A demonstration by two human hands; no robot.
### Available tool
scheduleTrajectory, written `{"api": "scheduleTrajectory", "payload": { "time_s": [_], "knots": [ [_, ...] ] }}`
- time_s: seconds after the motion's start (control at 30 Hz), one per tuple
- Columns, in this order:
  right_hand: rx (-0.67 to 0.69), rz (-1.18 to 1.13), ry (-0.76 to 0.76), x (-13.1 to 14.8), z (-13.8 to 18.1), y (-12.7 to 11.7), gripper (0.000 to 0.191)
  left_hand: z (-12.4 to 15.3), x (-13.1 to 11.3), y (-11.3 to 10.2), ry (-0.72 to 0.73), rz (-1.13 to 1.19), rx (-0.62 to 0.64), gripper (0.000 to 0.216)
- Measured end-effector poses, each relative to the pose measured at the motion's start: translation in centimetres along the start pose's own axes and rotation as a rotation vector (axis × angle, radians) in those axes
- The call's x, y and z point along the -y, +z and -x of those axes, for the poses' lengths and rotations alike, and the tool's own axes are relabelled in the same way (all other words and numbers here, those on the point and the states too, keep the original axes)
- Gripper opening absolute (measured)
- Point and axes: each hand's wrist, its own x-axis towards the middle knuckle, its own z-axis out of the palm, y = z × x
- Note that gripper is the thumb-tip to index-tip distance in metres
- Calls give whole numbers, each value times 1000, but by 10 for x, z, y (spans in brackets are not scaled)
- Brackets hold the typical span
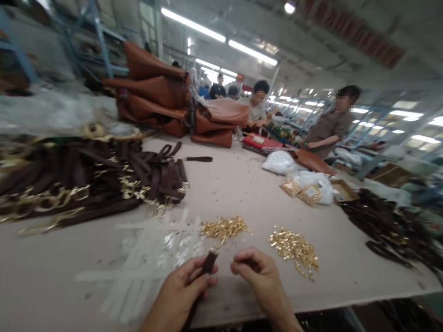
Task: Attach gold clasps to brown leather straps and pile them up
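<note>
- Our left hand (188,283) grasps a dark brown strap (208,263), whose end points to one o'clock.
- Our right hand (259,272) has its fingertips together; we cannot tell if they hold something.
- On the table (235,184), one gold heap (226,228) lies at twelve o'clock, another gold heap (294,249) at two; ceiling lamps (193,24) shine beyond.
- Our wrists (282,311) reach in from seven and five o'clock.

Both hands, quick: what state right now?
Left hand: closed, holding a dark brown strap.
Right hand: fingertips pinched together; cannot tell whether they hold anything small.
</note>
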Motion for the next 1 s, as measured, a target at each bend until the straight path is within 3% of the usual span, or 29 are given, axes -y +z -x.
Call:
{"api": "scheduleTrajectory", "payload": {
  "time_s": [0.23,0.53,0.83,1.0],
  "knots": [
    [53,-149,71,1,14,18,21,9,-4,9,74,13,102,35],
    [78,-100,52,1,15,19,13,7,5,5,183,-24,200,40],
    [85,-91,57,-3,14,20,15,8,4,4,223,-114,216,41],
    [68,-72,42,-2,15,22,9,6,4,3,176,-225,144,41]
  ]
}}
